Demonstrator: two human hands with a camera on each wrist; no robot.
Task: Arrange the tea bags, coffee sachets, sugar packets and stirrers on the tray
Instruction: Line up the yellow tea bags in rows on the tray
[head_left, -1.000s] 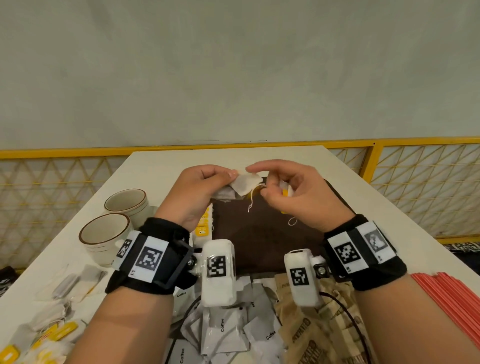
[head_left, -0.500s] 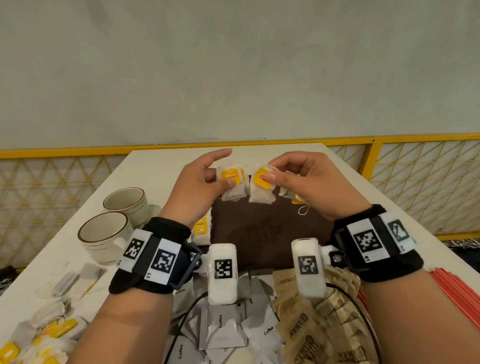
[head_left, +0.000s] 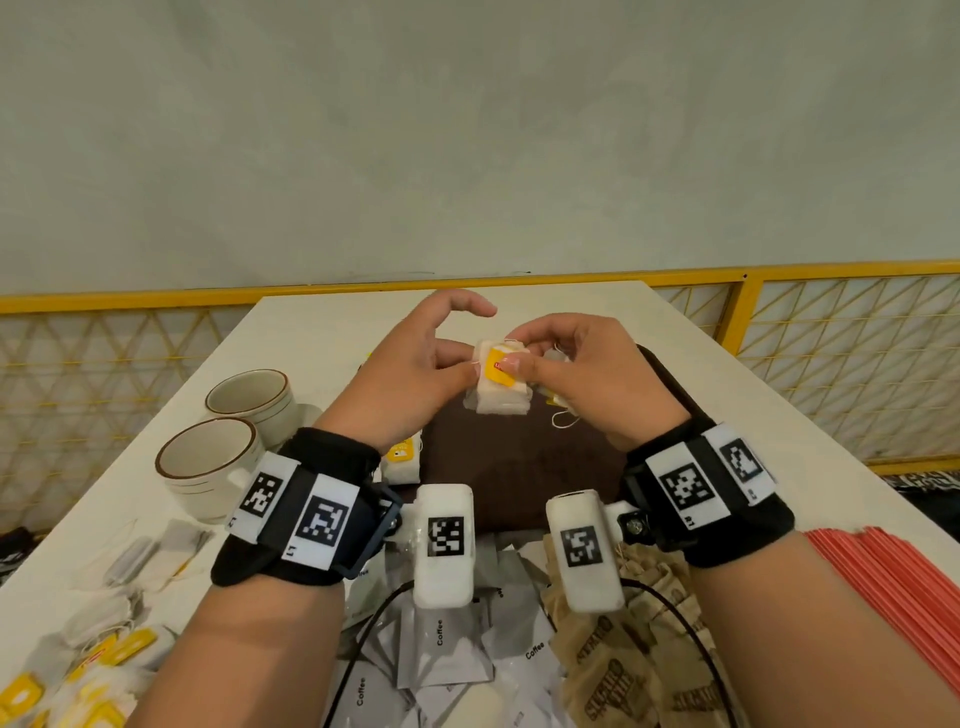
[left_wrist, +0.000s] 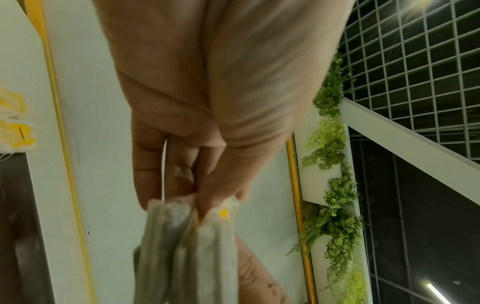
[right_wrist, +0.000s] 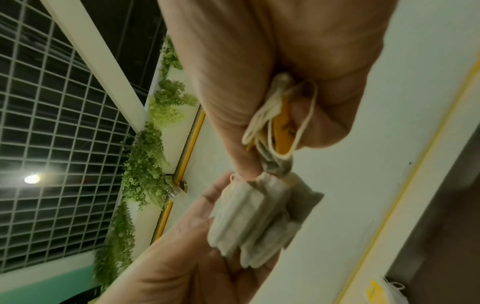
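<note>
Above the dark brown tray (head_left: 519, 467) both hands meet on a small stack of white tea bags (head_left: 501, 402) with a yellow tag on top. My left hand (head_left: 460, 364) holds the stack between thumb and fingers, its index finger raised; in the left wrist view its thumb presses on the tea bags (left_wrist: 187, 246). My right hand (head_left: 524, 366) pinches the stack at the tag. Further tea bags with a yellow tag and loose string (right_wrist: 283, 123) are tucked in its curled fingers, above the stack (right_wrist: 254, 218). More tea bags (head_left: 402, 462) lie at the tray's left edge.
Two cream cups (head_left: 208, 462) (head_left: 249, 400) stand left of the tray. Loose tea bags (head_left: 104, 613) lie at the near left. White coffee sachets (head_left: 441, 644) and brown sugar packets (head_left: 623, 670) are piled near me. Red stirrers (head_left: 893, 597) lie at the right.
Half a second ago each hand held its own tea bag side by side; now the bags are together in one stack between both hands.
</note>
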